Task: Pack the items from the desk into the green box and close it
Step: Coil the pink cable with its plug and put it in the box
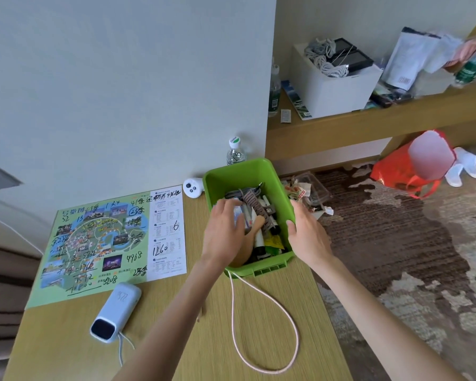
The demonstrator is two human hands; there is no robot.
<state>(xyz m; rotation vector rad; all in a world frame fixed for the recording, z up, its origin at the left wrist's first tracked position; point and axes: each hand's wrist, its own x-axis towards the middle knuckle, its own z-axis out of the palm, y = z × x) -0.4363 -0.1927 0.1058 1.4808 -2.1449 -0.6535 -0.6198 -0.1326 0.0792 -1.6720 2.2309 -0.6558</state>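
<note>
Just one view here — a wide-angle head cam looking forward and down at the counter (259,312), pretty close in, both forearms reaching up from the bottom edge — wall straight ahead.

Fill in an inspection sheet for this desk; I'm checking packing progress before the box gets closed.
Surface: wooden desk, partly covered.
Job's things: green box crowded with items, no lid on; blue device, white gadget and map sheet outside it.
Clutter: water bottle behind the box.
Hands: left hand inside the box on the contents; right hand grips its right rim.
Cables: pink cord loops from the box over the desk.
Surroundings: wrappers and a red bag on the carpet.
</note>
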